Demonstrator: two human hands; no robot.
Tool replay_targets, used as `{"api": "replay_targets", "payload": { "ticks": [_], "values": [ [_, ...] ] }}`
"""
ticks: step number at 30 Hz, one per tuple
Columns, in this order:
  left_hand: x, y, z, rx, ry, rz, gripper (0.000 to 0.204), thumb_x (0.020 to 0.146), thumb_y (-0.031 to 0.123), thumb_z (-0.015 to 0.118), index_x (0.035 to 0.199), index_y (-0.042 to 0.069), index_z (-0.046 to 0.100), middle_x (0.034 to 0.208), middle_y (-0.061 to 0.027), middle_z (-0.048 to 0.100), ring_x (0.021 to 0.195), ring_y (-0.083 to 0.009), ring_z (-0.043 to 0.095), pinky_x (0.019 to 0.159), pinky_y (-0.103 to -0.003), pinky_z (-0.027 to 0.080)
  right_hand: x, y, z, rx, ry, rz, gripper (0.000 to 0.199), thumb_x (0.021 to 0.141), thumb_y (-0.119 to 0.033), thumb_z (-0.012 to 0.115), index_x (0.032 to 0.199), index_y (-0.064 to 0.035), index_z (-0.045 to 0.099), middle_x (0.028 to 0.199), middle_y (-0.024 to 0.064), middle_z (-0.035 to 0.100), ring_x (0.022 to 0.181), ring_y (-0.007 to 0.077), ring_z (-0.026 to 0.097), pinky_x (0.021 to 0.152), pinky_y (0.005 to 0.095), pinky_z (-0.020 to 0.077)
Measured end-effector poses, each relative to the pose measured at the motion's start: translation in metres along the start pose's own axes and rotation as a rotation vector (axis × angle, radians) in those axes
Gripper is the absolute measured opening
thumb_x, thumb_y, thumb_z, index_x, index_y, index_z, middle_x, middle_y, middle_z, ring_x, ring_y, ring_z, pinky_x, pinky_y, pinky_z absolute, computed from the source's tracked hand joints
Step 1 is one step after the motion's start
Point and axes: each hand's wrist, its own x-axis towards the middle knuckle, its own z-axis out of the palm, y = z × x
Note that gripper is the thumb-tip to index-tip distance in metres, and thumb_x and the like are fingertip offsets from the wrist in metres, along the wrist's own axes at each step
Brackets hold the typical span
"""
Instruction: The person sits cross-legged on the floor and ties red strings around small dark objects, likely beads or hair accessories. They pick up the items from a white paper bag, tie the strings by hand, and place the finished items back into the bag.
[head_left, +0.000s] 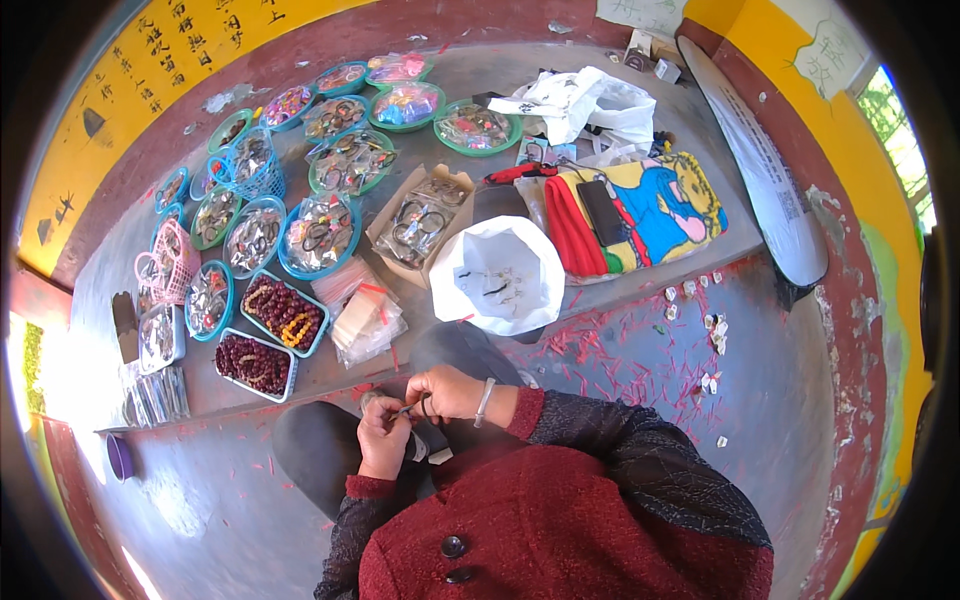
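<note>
My left hand and my right hand meet above my lap, fingers pinched together. Between them is a small, dark, thin piece, too small to name. A pale bracelet circles my right wrist. Just beyond my hands stands a bin with a white liner; a few small dark and pale bits lie inside. Left of the bin, flat clear plastic bags lie at the platform's edge. Two light-blue trays of dark red bead strings, one tray nearer and the other farther, sit left of the bags.
A cardboard box of bagged items stands behind the bin. Several round basins, such as a green one, hold small packets. A phone rests on a folded colourful blanket. Red scraps litter the floor. A purple container is far left.
</note>
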Motion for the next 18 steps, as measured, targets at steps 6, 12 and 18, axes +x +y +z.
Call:
{"api": "replay_targets", "payload": {
  "ticks": [6, 12, 18],
  "values": [
    [0.005, 0.010, 0.009, 0.429, 0.001, 0.162, 0.011, 0.073, -0.005, 0.056, 0.080, 0.002, 0.052, 0.071, -0.0008, 0.054, 0.062, -0.0067, 0.053, 0.056, -0.022, 0.044, 0.002, 0.013, -0.008, 0.132, -0.014, -0.048, 0.013, 0.080, -0.014, 0.064, 0.083, -0.0022, 0.061, 0.064, 0.0021, 0.059, 0.050, 0.0069, 0.052, 0.041, 0.0202, 0.0387],
    [0.017, -0.006, 0.008, 0.055, -0.013, 0.044, 0.014, 0.074, -0.007, 0.054, 0.084, 0.002, 0.052, 0.073, -0.0008, 0.055, 0.064, -0.0079, 0.055, 0.059, -0.022, 0.046, 0.003, 0.015, -0.008, 0.424, -0.007, -0.039, 0.011, 0.080, -0.013, 0.064, 0.084, -0.0032, 0.061, 0.068, 0.0020, 0.059, 0.047, 0.0045, 0.049, 0.041, 0.0175, 0.0348],
    [0.027, -0.011, -0.003, 0.047, -0.070, -0.022, 0.011, 0.077, -0.006, 0.055, 0.086, 0.001, 0.054, 0.075, -0.0019, 0.057, 0.067, -0.0083, 0.056, 0.061, -0.021, 0.046, 0.003, 0.017, -0.014, 0.611, -0.180, -0.042, 0.015, 0.080, -0.012, 0.062, 0.090, -0.0008, 0.061, 0.073, 0.0017, 0.059, 0.053, 0.0045, 0.051, 0.047, 0.0163, 0.0361]
  ]
}}
